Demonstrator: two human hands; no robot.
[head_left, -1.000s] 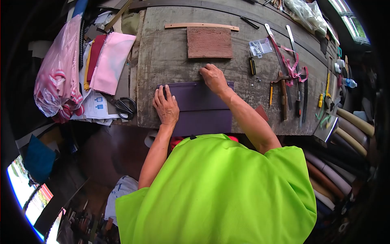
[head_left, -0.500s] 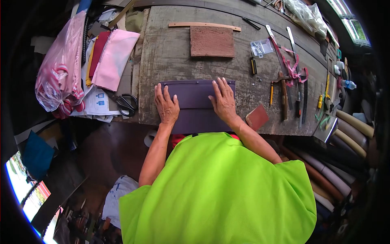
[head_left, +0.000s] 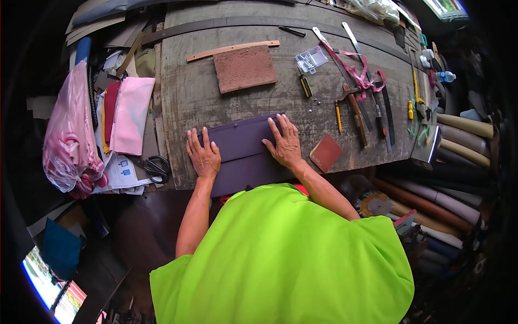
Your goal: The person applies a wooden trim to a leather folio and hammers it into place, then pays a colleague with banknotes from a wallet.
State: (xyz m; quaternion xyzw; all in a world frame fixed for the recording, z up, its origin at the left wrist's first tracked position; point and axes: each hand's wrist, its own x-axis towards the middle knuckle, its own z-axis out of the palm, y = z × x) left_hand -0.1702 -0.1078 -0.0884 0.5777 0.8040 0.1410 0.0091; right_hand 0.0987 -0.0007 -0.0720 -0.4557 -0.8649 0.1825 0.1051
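Observation:
A dark purple folded piece with a small stud near its top edge lies at the near edge of the wooden workbench. My left hand rests flat on its left side, fingers spread. On its right side lies my right hand, also flat with fingers apart, the fingertips at the top edge. The lower part of the piece runs under the green shirt. Beyond it sit a rough reddish-brown slab and a thin wooden strip. A brown square lies right of my right hand.
Scissors, pink cloth and a plastic bag are on the left. To the right lie a hammer, a pencil, a clear box and pink tape. Material rolls are stacked at the far right.
The camera view has turned, so the bench appears tilted and shifted left. Both hands remain flat on the purple piece, with no clear change in their hold.

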